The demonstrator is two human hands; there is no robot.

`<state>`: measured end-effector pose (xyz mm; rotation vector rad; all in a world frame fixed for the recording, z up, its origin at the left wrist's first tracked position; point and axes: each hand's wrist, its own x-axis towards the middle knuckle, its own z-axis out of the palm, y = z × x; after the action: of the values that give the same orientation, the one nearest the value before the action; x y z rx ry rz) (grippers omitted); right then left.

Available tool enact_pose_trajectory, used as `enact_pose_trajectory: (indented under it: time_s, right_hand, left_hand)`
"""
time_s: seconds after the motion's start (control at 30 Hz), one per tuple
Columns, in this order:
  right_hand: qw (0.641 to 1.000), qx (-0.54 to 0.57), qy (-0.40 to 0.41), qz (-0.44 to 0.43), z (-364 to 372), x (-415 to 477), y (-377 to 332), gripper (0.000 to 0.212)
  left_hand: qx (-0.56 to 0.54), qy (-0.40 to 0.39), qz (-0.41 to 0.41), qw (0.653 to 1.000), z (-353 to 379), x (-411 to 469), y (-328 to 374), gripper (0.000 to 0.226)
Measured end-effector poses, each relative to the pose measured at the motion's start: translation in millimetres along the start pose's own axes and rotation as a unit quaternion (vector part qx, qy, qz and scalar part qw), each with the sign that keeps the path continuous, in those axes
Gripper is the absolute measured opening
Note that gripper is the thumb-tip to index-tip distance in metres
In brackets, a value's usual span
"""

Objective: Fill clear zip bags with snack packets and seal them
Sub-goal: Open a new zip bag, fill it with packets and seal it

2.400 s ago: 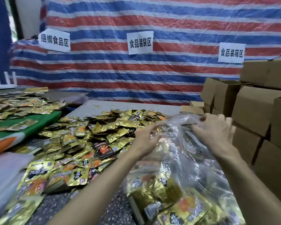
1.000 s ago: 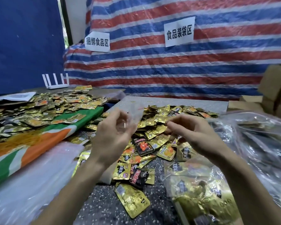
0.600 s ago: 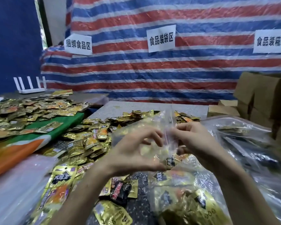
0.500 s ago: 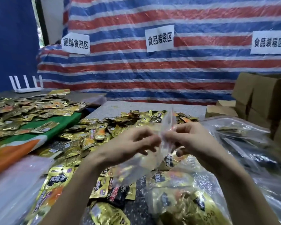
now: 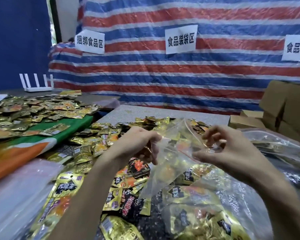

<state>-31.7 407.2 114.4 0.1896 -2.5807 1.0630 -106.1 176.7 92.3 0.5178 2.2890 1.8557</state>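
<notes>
I hold an empty clear zip bag (image 5: 171, 153) with a red zip line in the air above a heap of gold and black snack packets (image 5: 100, 146). My left hand (image 5: 137, 144) grips the bag's left edge. My right hand (image 5: 222, 149) pinches the bag's mouth at the zip strip, between thumb and fingers. The mouth gapes a little between my hands. A filled clear bag of packets (image 5: 197, 210) lies on the table below my right forearm.
A second heap of packets (image 5: 33, 111) lies on a green and orange cloth (image 5: 42, 141) at left. A stack of clear bags (image 5: 16, 196) sits near left. Cardboard boxes (image 5: 287, 108) stand at right, a large plastic bag (image 5: 275, 144) beside them. A striped tarp with signs hangs behind.
I let go of the filled bag and picked up an empty zip bag. In the last half second my hands have drawn apart and the bag's mouth has spread between them.
</notes>
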Motion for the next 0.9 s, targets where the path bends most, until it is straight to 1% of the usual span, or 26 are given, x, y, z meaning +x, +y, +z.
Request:
enact_pose_trajectory:
  time_s: [0.03, 0.07, 0.1, 0.13, 0.2, 0.23, 0.27, 0.33, 0.37, 0.4, 0.43, 0.47, 0.5, 0.53, 0.57, 0.6, 0.63, 0.67, 0.7, 0.8, 0.83, 0.9]
  right_hand:
    - [0.998, -0.024, 0.016, -0.063, 2, -1, -2, 0.041]
    - [0.991, -0.031, 0.013, -0.128, 3, -1, -5, 0.04]
    - [0.984, -0.026, -0.013, -0.178, 5, -2, -6, 0.033]
    - [0.977, -0.006, -0.059, -0.206, 8, -3, -8, 0.027]
    - [0.968, 0.027, -0.144, -0.205, 13, -4, -6, 0.034]
    - [0.965, 0.023, -0.17, -0.198, 15, -4, -4, 0.031]
    - [0.965, 0.012, -0.171, -0.198, 17, -3, -4, 0.024]
    - [0.97, 0.006, -0.128, -0.205, 19, 0, 0, 0.013]
    - [0.973, 0.014, -0.104, -0.205, 19, 1, 1, 0.012]
    - [0.974, 0.021, -0.092, -0.204, 19, 2, 2, 0.013]
    - [0.974, 0.025, -0.087, -0.21, 19, 1, 3, 0.014]
    - [0.972, 0.023, -0.087, -0.216, 18, 1, 2, 0.015]
    - [0.971, 0.017, -0.089, -0.221, 19, 1, 1, 0.017]
    - [0.971, 0.01, -0.091, -0.222, 19, 0, 1, 0.02]
    - [0.97, 0.003, -0.09, -0.224, 20, 1, 0, 0.022]
    - [0.97, -0.006, -0.091, -0.225, 21, 1, 0, 0.021]
    - [0.97, -0.015, -0.093, -0.226, 22, 1, -1, 0.02]
    - [0.969, -0.023, -0.099, -0.226, 23, 1, -1, 0.02]
    - [0.968, -0.026, -0.107, -0.226, 24, 1, -1, 0.019]
    - [0.966, -0.031, -0.126, -0.224, 25, 0, -2, 0.017]
    - [0.966, -0.028, -0.127, -0.224, 25, 0, -3, 0.016]
    - [0.967, -0.023, -0.127, -0.219, 24, 0, -3, 0.015]
  left_hand:
    - [-0.014, 0.01, -0.007, 1.0, 2, 2, -1, 0.033]
    - [-0.032, 0.019, -0.013, 0.999, 4, 3, 0, 0.029]
    - [-0.048, 0.028, -0.019, 0.998, 5, 4, 0, 0.026]
    - [-0.059, 0.036, -0.023, 0.997, 6, 5, 0, 0.025]
    - [-0.069, 0.042, -0.027, 0.996, 5, 8, -4, 0.023]
    - [-0.073, 0.044, -0.025, 0.996, 4, 9, -5, 0.022]
    - [-0.077, 0.041, -0.024, 0.996, 0, 11, -8, 0.025]
    - [-0.093, 0.012, -0.021, 0.995, -15, 14, -13, 0.045]
    - [-0.101, 0.009, -0.016, 0.995, -26, 15, -17, 0.053]
    - [-0.104, 0.028, -0.005, 0.994, -38, 17, -24, 0.056]
    - [-0.078, 0.076, 0.005, 0.994, -51, 20, -35, 0.054]
    - [0.002, 0.152, 0.01, 0.988, -65, 26, -51, 0.048]
    - [0.129, 0.235, -0.006, 0.964, -78, 31, -70, 0.043]
    - [0.258, 0.285, -0.042, 0.922, -88, 35, -89, 0.05]
    - [0.343, 0.289, -0.084, 0.89, -95, 38, -109, 0.064]
    - [0.376, 0.263, -0.124, 0.88, -98, 40, -128, 0.077]
    - [0.381, 0.226, -0.159, 0.882, -98, 43, -144, 0.084]
    - [0.382, 0.196, -0.185, 0.884, -96, 45, -158, 0.084]
    - [0.389, 0.187, -0.197, 0.88, -93, 46, -168, 0.08]
    - [0.391, 0.254, -0.182, 0.866, -88, 50, -173, 0.064]
    - [0.387, 0.266, -0.18, 0.864, -87, 50, -170, 0.062]
    - [0.379, 0.265, -0.175, 0.869, -88, 49, -162, 0.056]
